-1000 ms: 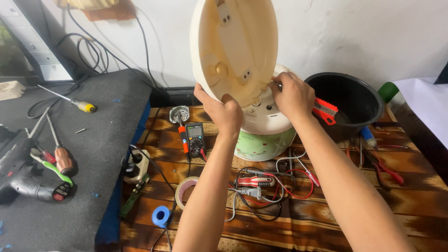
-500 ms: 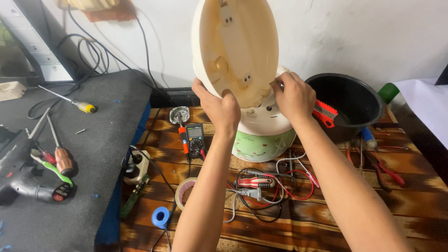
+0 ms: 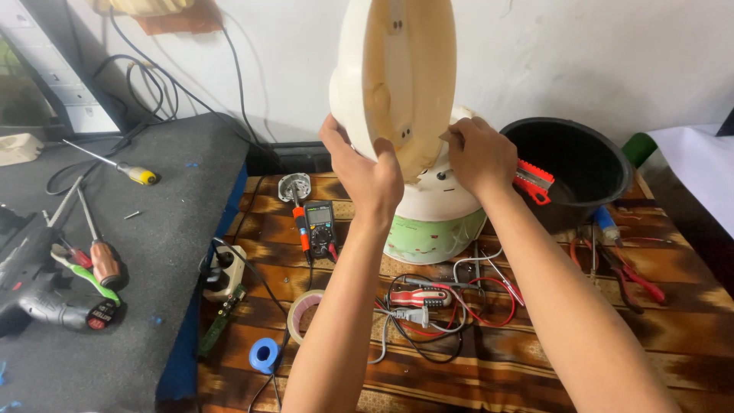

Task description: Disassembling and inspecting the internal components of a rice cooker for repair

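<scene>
On the dark mat over the left part of the desk [image 3: 535, 367] lie a cordless drill [image 3: 46, 294] near the left edge and screwdrivers [image 3: 103, 260] just beside it. On the patterned cloth farther right sit a multimeter [image 3: 319, 228], a roll of tape [image 3: 306, 310] and a blue tape roll [image 3: 265, 355] toward the front edge.

The left hand [image 3: 369, 172] grips the lower left rim of the cream lid [image 3: 390, 76], fingers curled behind it and thumb on the inner face. The lid stands nearly upright above the rice cooker body [image 3: 436, 222] in the middle of the desk, its long axis vertical and its hollow underside turned toward the camera and a little right. The right hand [image 3: 482, 157] has its fingers pressed together on the lid's lower right edge, where lid meets body.

Half a second ago the lid showed a broader face; it now looks turned more edge-on, while both hands keep their places.

Behind the right hand stands a black inner pot [image 3: 569, 168] with a red-handled tool [image 3: 534, 182] at its rim. Red-handled pliers [image 3: 631, 275] lie near the right edge.
</scene>
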